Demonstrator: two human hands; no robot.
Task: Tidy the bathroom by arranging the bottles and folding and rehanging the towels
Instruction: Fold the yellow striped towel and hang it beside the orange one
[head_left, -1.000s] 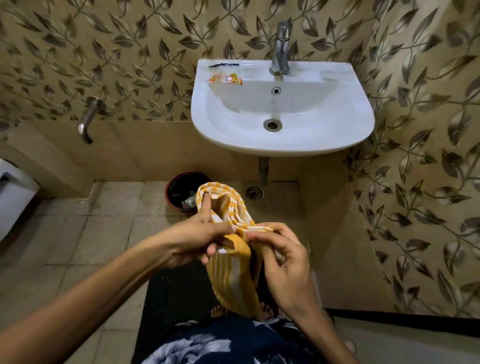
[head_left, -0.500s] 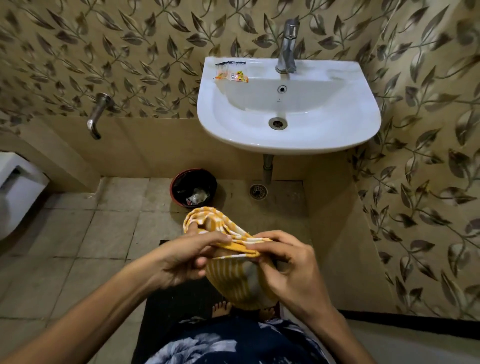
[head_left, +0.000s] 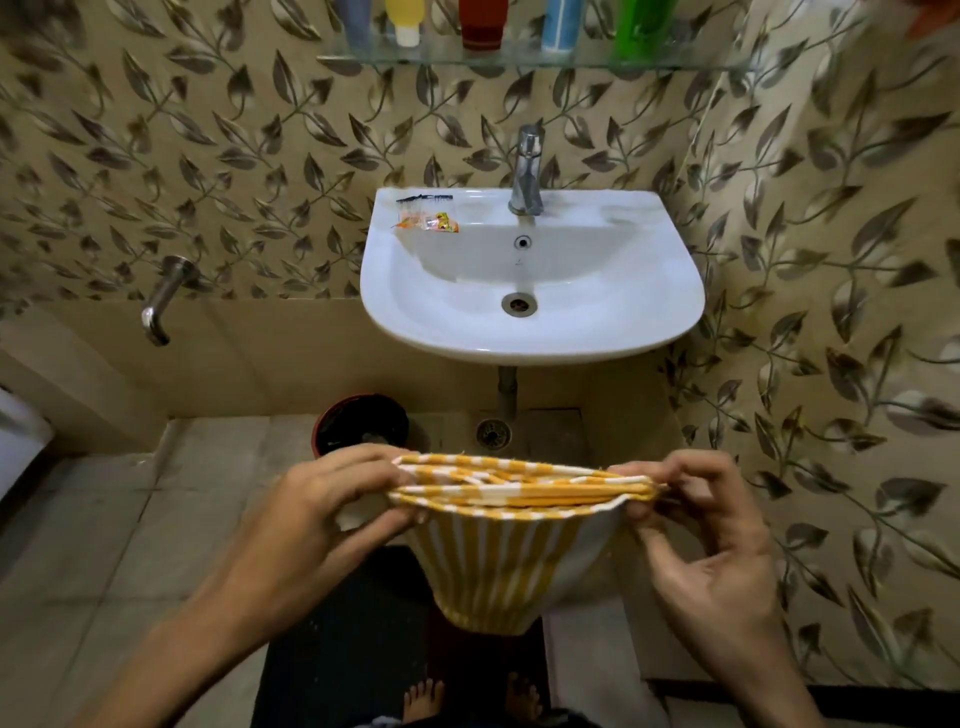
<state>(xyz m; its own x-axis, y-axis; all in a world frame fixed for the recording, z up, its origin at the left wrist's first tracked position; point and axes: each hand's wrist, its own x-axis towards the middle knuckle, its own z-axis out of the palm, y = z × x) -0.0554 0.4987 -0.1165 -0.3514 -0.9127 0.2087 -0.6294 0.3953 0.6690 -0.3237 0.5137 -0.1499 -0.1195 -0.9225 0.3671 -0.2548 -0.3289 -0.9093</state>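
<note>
A yellow and white striped towel is stretched flat between my two hands in front of me, its folded layers hanging down in a curve. My left hand pinches its left end and my right hand pinches its right end. Several bottles stand in a row on a glass shelf at the top of the view: a yellow one, a red one, a blue one and a green one. Their tops are cut off by the frame.
A white washbasin with a chrome tap is fixed to the leaf-patterned wall; small packets lie on its left rim. A dark bin stands on the floor below, beside a floor drain. A wall tap juts out left. A black mat lies underfoot.
My hands have moved apart, pulling the bunched towel out into a wide flat fold. The view has tilted up, bringing the shelf of bottles into sight.
</note>
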